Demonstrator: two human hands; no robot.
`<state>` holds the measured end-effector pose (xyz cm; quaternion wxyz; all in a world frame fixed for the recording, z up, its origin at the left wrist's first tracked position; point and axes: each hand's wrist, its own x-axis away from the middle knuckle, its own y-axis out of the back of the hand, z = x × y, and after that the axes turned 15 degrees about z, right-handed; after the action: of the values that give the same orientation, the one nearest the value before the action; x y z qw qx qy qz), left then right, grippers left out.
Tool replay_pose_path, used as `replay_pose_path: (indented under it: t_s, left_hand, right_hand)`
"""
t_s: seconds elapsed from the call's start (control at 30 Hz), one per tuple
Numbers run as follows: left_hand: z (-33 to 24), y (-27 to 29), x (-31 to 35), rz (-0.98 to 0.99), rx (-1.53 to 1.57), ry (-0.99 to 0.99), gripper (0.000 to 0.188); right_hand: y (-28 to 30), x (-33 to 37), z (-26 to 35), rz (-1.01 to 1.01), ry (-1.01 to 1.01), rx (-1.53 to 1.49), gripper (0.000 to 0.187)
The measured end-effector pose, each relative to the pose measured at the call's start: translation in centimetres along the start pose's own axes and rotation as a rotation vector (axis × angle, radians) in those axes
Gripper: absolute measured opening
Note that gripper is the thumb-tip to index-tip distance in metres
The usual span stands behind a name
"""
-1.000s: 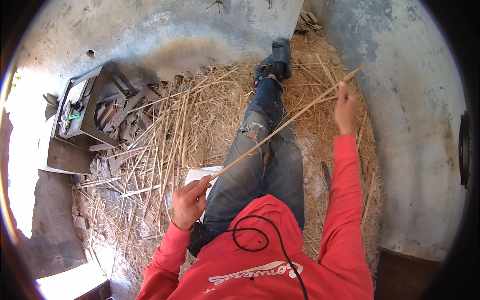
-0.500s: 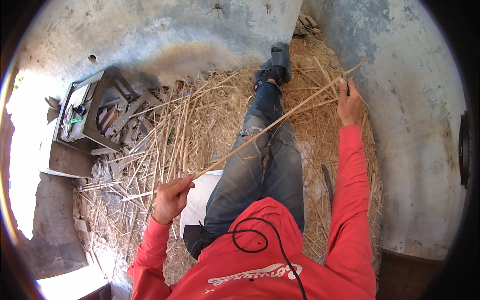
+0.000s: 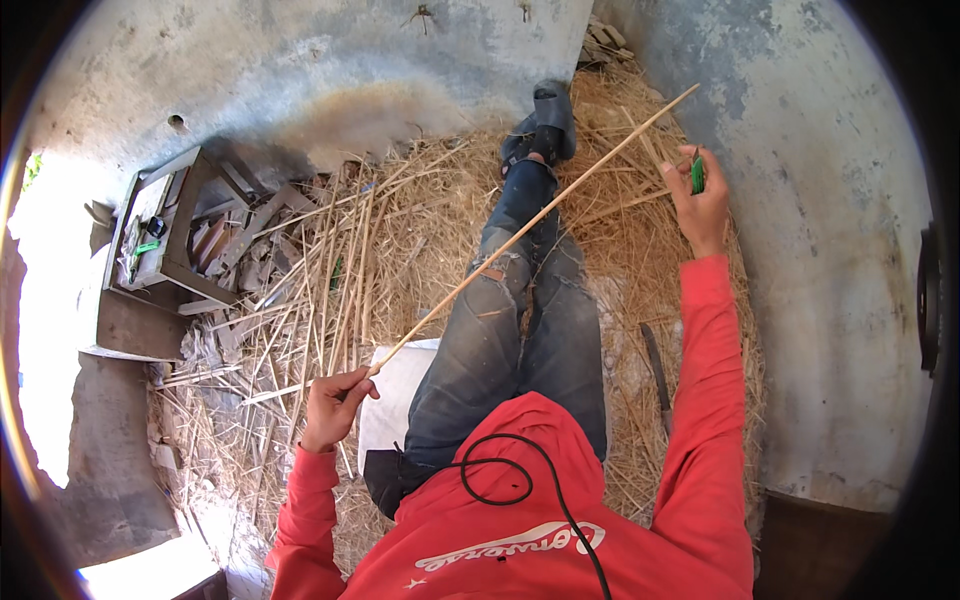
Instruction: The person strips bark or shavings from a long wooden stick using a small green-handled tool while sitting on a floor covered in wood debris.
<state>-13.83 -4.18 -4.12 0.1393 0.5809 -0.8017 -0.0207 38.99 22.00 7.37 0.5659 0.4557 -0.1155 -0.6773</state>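
Observation:
My left hand [image 3: 335,408], at the lower left, pinches the near end of a long thin bamboo strip [image 3: 533,228]. The strip slants up over my outstretched legs [image 3: 510,330], and its far end hangs free close to the right-hand wall. At the upper right, my right hand [image 3: 702,212] is closed around a small green tool [image 3: 697,173]. Fingers cover part of that tool, so its exact kind is unclear. Between the right hand and the strip there is a gap.
Straw-like shavings [image 3: 430,240] and loose strips [image 3: 345,270] cover the floor. An overturned wooden stool [image 3: 180,265] with small items, one of them green [image 3: 147,247], stands at the left. A long dark blade [image 3: 655,365] lies by my right thigh. Walls [image 3: 830,250] close in ahead and right.
The right hand has come off the strip and shifted slightly lower, with the green tool now in plain sight. The strip's far end has swung up and left; my left hand still grips it.

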Motion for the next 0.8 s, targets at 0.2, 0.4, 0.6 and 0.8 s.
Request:
replay_pose_path:
  t_s: [0.2, 0.4, 0.6, 0.8]
  left_hand:
    - [-2.6, -1.2, -1.0, 0.052, 0.017, 0.001, 0.025]
    - [-4.0, -4.3, -2.3, 0.085, -0.100, 0.010, 0.023]
    - [-4.7, -5.8, -2.7, 0.112, -0.169, -0.028, 0.027]
    - [-5.8, -5.8, -2.5, 0.190, -0.140, 0.002, 0.029]
  right_hand:
    - [-1.2, -0.1, -0.3, 0.136, -0.159, -0.262, 0.045]
    - [-3.3, 3.9, 8.1, 0.468, -0.149, -0.427, 0.043]
    - [-5.5, 5.8, 10.8, 0.462, -0.021, -0.335, 0.039]
    - [-6.3, 3.6, 8.1, 0.224, -0.011, -0.093, 0.046]
